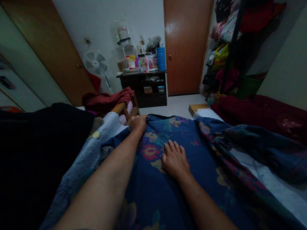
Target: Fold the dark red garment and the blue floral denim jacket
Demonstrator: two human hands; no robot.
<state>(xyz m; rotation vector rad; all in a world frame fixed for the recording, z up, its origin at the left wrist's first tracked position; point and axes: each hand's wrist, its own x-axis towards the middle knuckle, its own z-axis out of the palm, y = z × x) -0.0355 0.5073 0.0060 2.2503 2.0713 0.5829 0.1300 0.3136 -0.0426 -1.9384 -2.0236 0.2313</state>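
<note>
A blue floral jacket (192,151) lies spread out in front of me, its collar end away from me. One sleeve (276,150) stretches out to the right. At the far left of the collar end, my left hand (139,123) is closed on the jacket's edge; its fingertips are partly hidden. My right hand (175,159) rests flat on the floral cloth near the middle, fingers extended and holding nothing. Beneath the jacket is a light blue-white cover (84,157), visible along both sides.
Dark clothing (32,152) is heaped on the left, and a maroon garment (273,114) lies on the right. Beyond the far edge stand a dark cabinet (145,99), a white fan (97,64) and a wooden door (189,39). Bags (258,14) hang at the upper right.
</note>
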